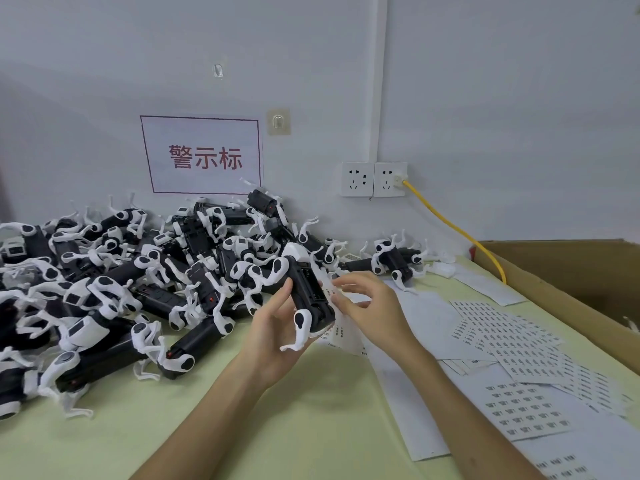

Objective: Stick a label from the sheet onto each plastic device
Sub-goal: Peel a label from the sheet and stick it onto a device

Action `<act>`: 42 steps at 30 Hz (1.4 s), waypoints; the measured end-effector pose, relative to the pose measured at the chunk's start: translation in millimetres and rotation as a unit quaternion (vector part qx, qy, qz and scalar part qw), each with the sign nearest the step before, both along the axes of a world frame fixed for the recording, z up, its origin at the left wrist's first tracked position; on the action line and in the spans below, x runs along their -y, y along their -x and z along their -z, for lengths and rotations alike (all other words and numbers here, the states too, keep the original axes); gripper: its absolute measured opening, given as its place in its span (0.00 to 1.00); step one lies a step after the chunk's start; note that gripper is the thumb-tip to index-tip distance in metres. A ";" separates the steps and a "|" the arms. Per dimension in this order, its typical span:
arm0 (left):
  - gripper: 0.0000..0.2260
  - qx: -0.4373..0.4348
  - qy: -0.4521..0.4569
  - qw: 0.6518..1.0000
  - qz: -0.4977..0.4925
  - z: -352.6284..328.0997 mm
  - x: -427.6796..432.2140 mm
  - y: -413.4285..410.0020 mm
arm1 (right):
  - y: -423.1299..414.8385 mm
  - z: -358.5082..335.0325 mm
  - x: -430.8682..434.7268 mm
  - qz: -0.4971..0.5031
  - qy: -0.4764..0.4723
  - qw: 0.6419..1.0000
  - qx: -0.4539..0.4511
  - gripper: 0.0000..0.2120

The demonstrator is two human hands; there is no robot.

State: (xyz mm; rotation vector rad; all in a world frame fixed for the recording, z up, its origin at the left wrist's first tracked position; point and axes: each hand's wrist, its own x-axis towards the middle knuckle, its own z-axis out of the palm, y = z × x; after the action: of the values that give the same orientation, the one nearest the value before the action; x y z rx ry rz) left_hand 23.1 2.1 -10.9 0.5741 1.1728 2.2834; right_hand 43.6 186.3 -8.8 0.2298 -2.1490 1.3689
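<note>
Left grip (277,329) around device (309,293), right grip (367,304) beside.

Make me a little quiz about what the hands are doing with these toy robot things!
1. True or false: the left hand holds a black-and-white plastic device.
2. Pick one: the yellow cable plugs into A) a silver laptop, B) the white wall socket, C) a blue bucket.
3. Fill the gap: the white paper label sheets lie on the ___ side of the pale green table.

Key: 1 true; 2 B; 3 right.
</note>
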 end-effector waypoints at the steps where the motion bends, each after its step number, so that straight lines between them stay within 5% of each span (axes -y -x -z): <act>1: 0.24 0.000 0.004 1.000 0.002 -0.1 -0.3 -0.4 | 0.2 -0.4 0.3 0.000 0.008 1.000 -0.007 0.09; 13: 0.25 0.010 -0.050 0.998 0.031 0.8 0.6 3.1 | -0.3 -6.7 -3.3 -0.008 0.121 0.991 0.051 0.15; 19: 0.25 -0.017 0.015 1.000 -0.008 2.3 -1.0 5.0 | 0.4 -3.8 -1.8 0.071 0.028 0.997 -0.026 0.14; 23: 0.23 -0.025 0.049 0.998 -0.022 1.1 -2.2 2.5 | 0.7 -3.1 -3.7 0.076 0.009 0.997 -0.007 0.06; 42: 0.22 -0.037 0.063 0.997 -0.037 -4.0 -4.1 -4.8 | 1.6 -1.9 -4.2 0.064 -0.046 0.997 -0.013 0.03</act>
State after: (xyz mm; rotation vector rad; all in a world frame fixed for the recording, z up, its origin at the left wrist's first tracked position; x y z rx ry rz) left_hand 27.9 6.1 -6.9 0.5811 1.3844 2.2458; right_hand 41.9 190.4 -6.9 0.1411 -2.1669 1.1907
